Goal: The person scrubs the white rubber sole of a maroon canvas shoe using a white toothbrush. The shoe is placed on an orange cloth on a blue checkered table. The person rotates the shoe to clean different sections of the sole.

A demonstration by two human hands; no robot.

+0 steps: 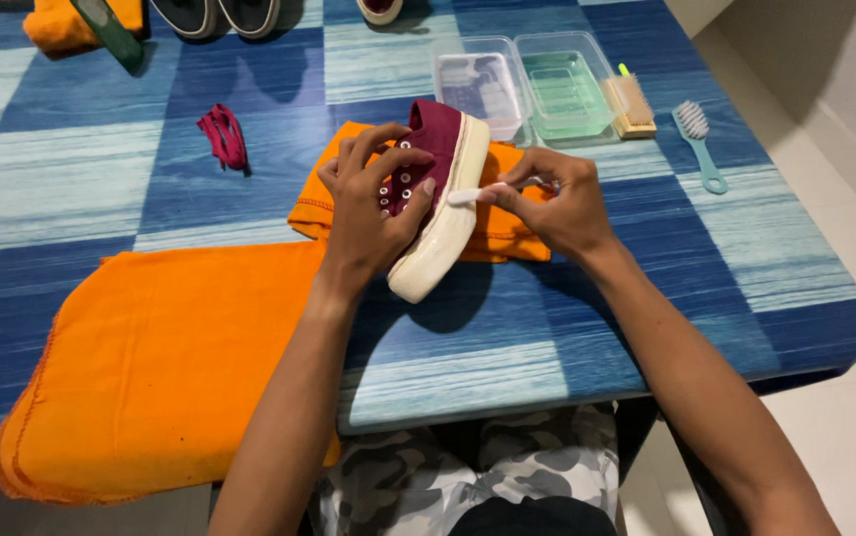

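Note:
My left hand (373, 203) grips a maroon sneaker (445, 139) with a thick cream sole (443, 243), holding it tilted on its side above the table, lace holes toward me and no laces in it. My right hand (557, 199) pinches a small white brush or swab (470, 195) whose tip touches the sole's side. Under the shoe lies a folded orange cloth (507, 236).
A large orange cloth (160, 367) covers the near left of the blue checked table (646, 298). Maroon laces (223, 136) lie at the left. Two clear plastic trays (532, 89), a wooden scrub brush (633, 104) and a teal brush (698, 144) sit behind. Other shoes (217, 15) line the far edge.

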